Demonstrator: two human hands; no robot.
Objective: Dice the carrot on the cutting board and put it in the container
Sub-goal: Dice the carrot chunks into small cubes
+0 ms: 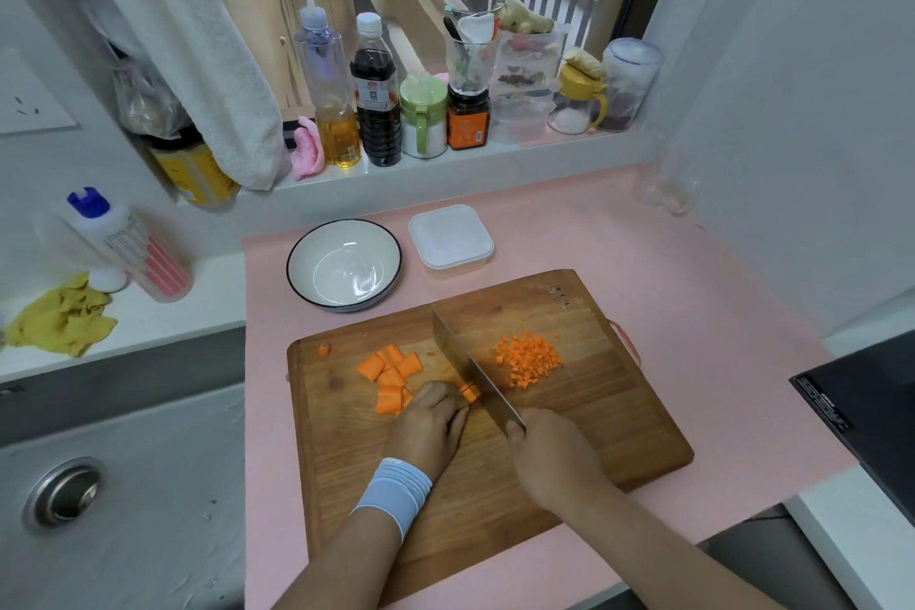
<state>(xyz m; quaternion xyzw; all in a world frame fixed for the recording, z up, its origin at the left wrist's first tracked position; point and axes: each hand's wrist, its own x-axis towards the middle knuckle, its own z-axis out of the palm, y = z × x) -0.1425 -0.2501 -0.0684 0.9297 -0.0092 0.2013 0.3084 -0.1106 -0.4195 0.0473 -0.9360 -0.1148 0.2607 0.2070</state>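
You stood roughly midway through dicing, by my reading. Small pile of carrot cubes (527, 359) lay right of knife (470, 372) on cutting board (569, 436); thick carrot chunks (391, 369) waited left, uncut. Bowl (346, 263) sat empty and lidded box (450, 238) was closed, both just beyond board's far edge. Your left hand (431, 426), fingers curled, pinned carrot strip (469, 394) beside blade; your right hand (549, 456) wrapped knife handle. Carrot looked bright orange and firm, with clean cuts and fairly even cubes

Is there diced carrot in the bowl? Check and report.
No: the bowl holds nothing, and the diced carrot lies piled on the cutting board, right of the knife.
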